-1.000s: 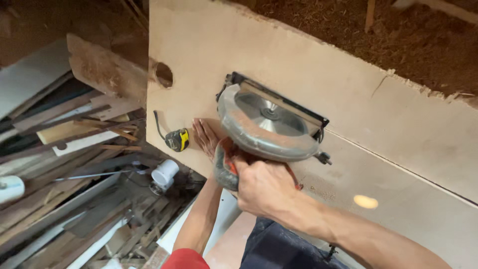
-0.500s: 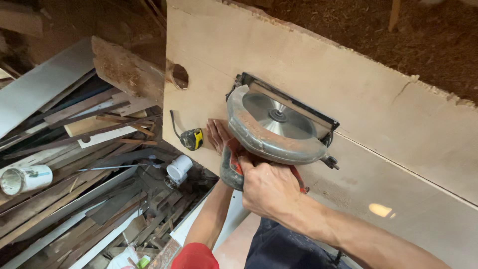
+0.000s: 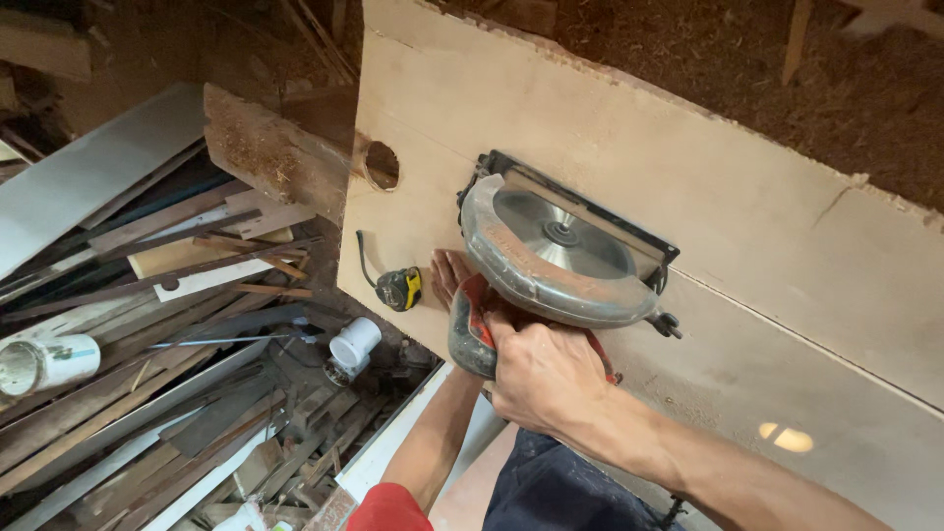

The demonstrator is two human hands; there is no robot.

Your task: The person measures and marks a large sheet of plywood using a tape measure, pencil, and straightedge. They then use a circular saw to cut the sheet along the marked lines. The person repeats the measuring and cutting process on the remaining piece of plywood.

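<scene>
Gripping circular saw [image 3: 556,251], right hand [image 3: 546,379]; left hand [image 3: 450,278] beside.

Open plywood sheet [image 3: 787,256] right of circular saw [image 3: 556,251]; left blocked by tape measure [image 3: 401,288], scrap wood pile [image 3: 167,344].

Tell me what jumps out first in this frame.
A circular saw with a bare silver blade sits mid-frame on a pale plywood sheet, the right hand gripping its handle and the left hand flat on the board beside it. Just left lies a yellow-and-black tape measure. A jumble of scrap wood fills the lower left.
</scene>
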